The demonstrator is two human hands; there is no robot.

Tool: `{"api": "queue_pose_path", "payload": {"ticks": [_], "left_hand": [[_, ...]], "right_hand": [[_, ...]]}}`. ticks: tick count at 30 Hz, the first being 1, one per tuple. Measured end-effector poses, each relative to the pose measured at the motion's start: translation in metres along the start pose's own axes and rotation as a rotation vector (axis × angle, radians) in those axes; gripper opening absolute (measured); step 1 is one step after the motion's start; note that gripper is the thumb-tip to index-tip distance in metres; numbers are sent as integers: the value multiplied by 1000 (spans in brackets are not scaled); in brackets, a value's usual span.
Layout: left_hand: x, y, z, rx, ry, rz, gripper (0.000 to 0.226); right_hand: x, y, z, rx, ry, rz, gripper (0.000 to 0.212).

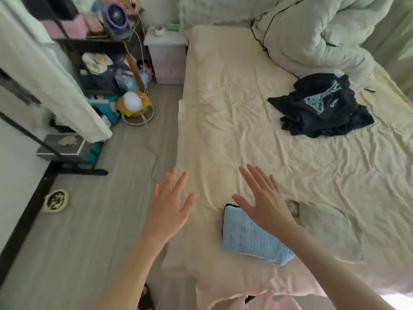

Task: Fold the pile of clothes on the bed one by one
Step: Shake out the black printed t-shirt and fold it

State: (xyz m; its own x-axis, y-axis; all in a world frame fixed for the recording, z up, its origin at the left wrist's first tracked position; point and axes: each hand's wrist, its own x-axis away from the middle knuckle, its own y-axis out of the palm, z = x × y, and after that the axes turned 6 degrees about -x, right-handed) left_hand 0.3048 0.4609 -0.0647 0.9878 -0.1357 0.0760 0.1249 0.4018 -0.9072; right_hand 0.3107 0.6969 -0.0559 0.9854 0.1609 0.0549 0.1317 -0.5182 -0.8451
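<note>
A crumpled pile of dark clothes (321, 108) with a pale blue print lies on the cream bed sheet (223, 121), far right of middle. Near the bed's front edge sits a folded light-blue knit (250, 238) on top of something dark. My left hand (169, 206) hovers with fingers spread over the bed's left edge and holds nothing. My right hand (261, 202) is held flat with straight fingers above the far corner of the blue knit, also empty. Both hands are well short of the dark pile.
A bunched pale green duvet (317, 34) fills the head of the bed. A folded pale green cloth (328, 227) lies right of the knit. Left of the bed: wood floor, a white nightstand (166, 54), a cluttered shelf (105, 54), a clothes rack with a white garment (44, 74).
</note>
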Motion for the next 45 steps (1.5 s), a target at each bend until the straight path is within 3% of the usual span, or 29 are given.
{"api": "queue_pose_path", "payload": {"ticks": [5,8,12,16,22,30,38,45], "left_hand": [[15,-69,-142,-78,-13,-53,60],[26,-118,-215,-141,-37,-36,61],[28,-171,-278,-142,-47,0,61],[11,-187,-306,-141,-9,18,61],[-16,-191,-324,-187,62,-79,64],[-110,-206,-327,-172,124,-68,62],[-279,-196,-344,-226,102,-43,63],[-450,-205,-316,-111,62,-71,61]], "right_hand": [[-35,81,-125,-42,3,47,73],[-54,123,-200,-84,-8,-11,73],[-73,147,-273,-119,-60,-9,81],[-95,153,-302,-95,-64,7,79],[-120,156,-314,-87,-33,64,77],[-199,148,-302,-101,-23,121,76],[-392,132,-249,12,-54,143,77],[-540,92,-204,-80,72,115,76]]}}
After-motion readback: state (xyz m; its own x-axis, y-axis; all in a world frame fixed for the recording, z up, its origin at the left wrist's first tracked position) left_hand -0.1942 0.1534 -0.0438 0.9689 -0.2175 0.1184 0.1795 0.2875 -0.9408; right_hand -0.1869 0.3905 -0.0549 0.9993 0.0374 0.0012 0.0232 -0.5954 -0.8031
